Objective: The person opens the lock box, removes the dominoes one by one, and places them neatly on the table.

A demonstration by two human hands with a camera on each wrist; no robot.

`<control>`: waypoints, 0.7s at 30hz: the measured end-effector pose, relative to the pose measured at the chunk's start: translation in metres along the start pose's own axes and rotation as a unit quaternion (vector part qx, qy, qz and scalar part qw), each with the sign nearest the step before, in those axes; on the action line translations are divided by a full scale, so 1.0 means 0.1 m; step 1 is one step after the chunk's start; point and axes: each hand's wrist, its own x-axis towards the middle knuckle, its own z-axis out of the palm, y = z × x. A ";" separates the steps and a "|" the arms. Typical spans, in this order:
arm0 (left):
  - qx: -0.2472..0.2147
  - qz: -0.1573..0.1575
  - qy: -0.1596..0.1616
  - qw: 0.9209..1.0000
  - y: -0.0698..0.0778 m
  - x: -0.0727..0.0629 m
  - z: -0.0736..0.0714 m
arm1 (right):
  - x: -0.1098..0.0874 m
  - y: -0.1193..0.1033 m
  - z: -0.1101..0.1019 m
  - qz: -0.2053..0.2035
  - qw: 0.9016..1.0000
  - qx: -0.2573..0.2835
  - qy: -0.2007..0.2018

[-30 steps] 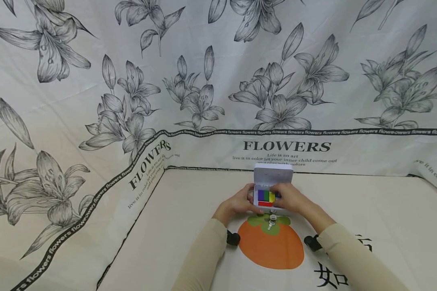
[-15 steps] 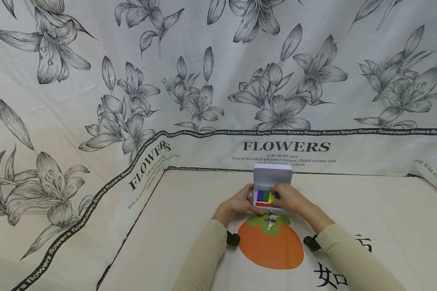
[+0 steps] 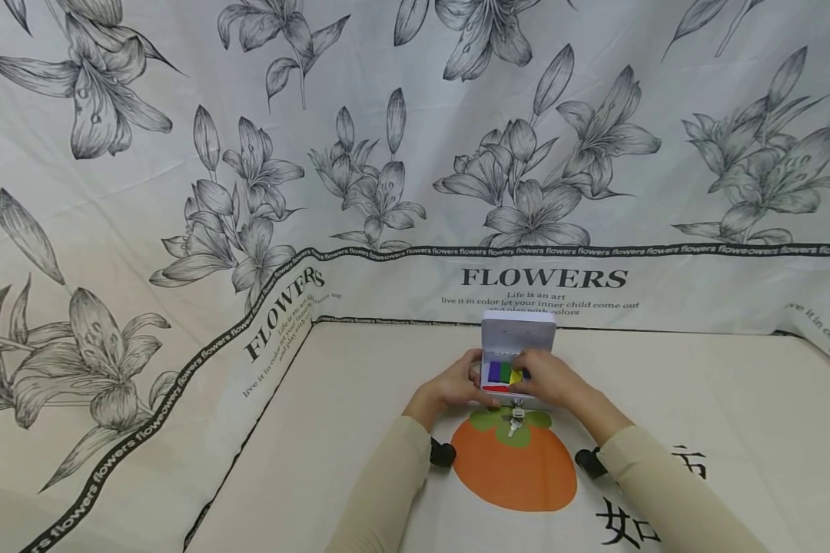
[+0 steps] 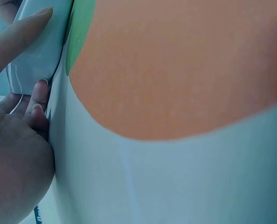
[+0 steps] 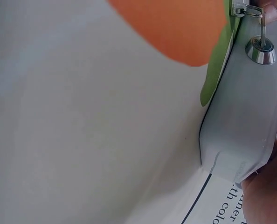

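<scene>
A small pale grey metal cash box (image 3: 529,401) stands on the cloth with its lid (image 3: 519,332) raised. My left hand (image 3: 456,382) holds its left side, thumb along the front wall and other fingers round the end. My right hand (image 3: 549,376) reaches over the right side, fingertips inside the box at the yellow block (image 3: 516,376) and the right end of the red block (image 3: 496,389). What those fingertips hold is hidden, so I cannot tell. Left of the yellow one lie a green block (image 3: 505,372) and a purple block (image 3: 494,372). Something dark blue shows beside the right fingers.
A key (image 5: 263,28) sits in the lock (image 5: 260,50) on the front wall, with more keys (image 3: 516,426) hanging from it. The table's cloth has a printed orange persimmon (image 3: 515,468) in front of the box. A flower-printed curtain (image 3: 387,284) rises behind.
The red block has slid slightly left and now shows as a thinner strip along the box's front. The right fingers have shifted very slightly left; the left hand keeps its place.
</scene>
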 end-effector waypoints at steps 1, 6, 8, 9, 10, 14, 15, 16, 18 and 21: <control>0.000 0.001 0.000 1.000 0.00 0.00 0.00 | 0.00 0.00 0.00 0.002 1.000 0.000 0.001; 0.008 0.003 0.002 1.000 0.00 0.01 -0.01 | 0.01 -0.01 0.00 0.014 1.000 0.006 0.001; 0.009 0.003 0.003 1.000 0.00 0.01 -0.01 | 0.02 -0.01 0.00 0.016 1.000 0.014 0.000; 0.010 0.004 0.004 1.000 0.00 0.01 -0.01 | 0.02 -0.01 0.00 0.015 1.000 0.017 -0.001; 0.010 0.004 0.004 1.000 -0.01 0.02 -0.01 | 0.02 -0.01 0.00 0.015 1.000 0.020 -0.001; 0.003 0.005 0.001 1.000 -0.02 0.02 0.00 | 0.02 -0.01 0.00 0.006 1.000 0.023 -0.001; 0.002 0.006 0.000 1.000 -0.02 0.01 0.00 | 0.02 -0.01 0.00 0.004 1.000 0.024 0.000; 0.000 0.007 -0.002 1.000 -0.02 0.01 0.00 | 0.01 -0.01 0.00 0.002 1.000 0.025 0.000; -0.003 0.007 -0.003 1.000 -0.01 0.00 0.00 | 0.01 -0.01 -0.01 0.000 1.000 0.030 0.002; -0.006 0.006 -0.002 1.000 -0.01 0.00 0.01 | -0.01 0.00 -0.03 0.000 0.999 0.041 0.009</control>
